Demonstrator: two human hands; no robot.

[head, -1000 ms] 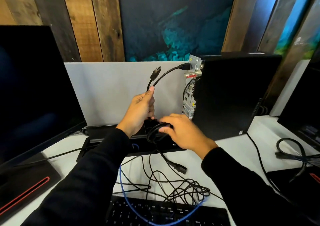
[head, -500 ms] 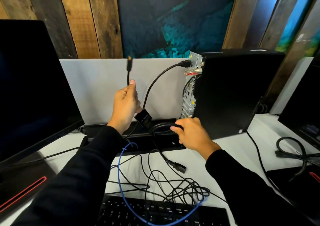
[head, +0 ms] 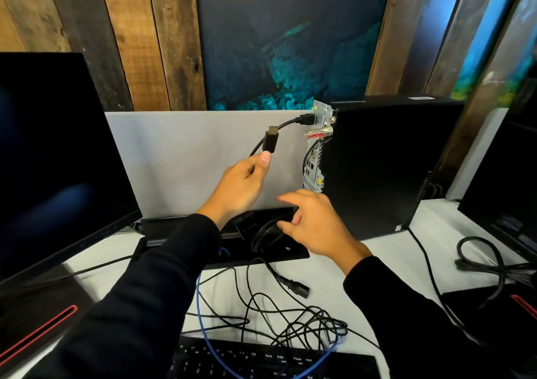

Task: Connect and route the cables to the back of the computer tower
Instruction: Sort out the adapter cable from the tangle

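Observation:
The black computer tower (head: pixel 386 163) stands at the right with its metal back panel (head: pixel 315 152) facing left. A black cable (head: pixel 286 123) is plugged in near the top of that panel. My left hand (head: pixel 242 182) pinches a black cable just below its flat plug (head: pixel 270 140), which points up in front of the grey divider, left of the panel. My right hand (head: pixel 312 223) hovers low beside the tower's base with fingers spread and loosely bent, over a coiled black cable (head: pixel 263 235) on the black tray. It grips nothing that I can see.
A monitor (head: pixel 55 158) fills the left side. A tangle of thin black cables (head: pixel 290 317) and a blue cable (head: pixel 203 323) lies on the white desk before the keyboard (head: pixel 261 361). A loose power plug (head: pixel 296 287) lies mid-desk. More cables (head: pixel 482 259) sit at right.
My left hand moved right toward the tower's back panel, carrying the plug end with it. My right hand let go of the coiled cable and opened above it.

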